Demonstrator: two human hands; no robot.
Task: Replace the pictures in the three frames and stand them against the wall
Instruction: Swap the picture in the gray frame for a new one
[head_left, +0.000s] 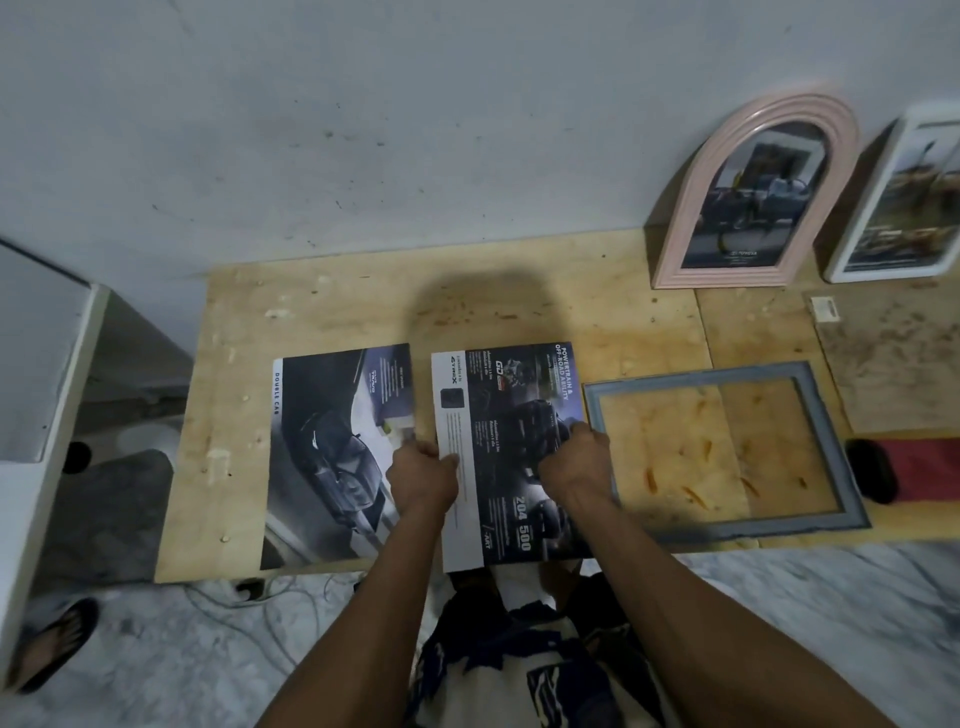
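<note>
Both hands (423, 470) on brochure page (511, 452) edges

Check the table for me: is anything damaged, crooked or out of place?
Nothing looks damaged. The grey frame lies flat and empty, wood showing through, while the pink arched frame and white frame lean against the wall. Both hands grip the car brochure page.

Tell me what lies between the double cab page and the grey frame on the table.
In the head view, the off-road ability page lies there, gripped by the left hand and right hand.
</note>
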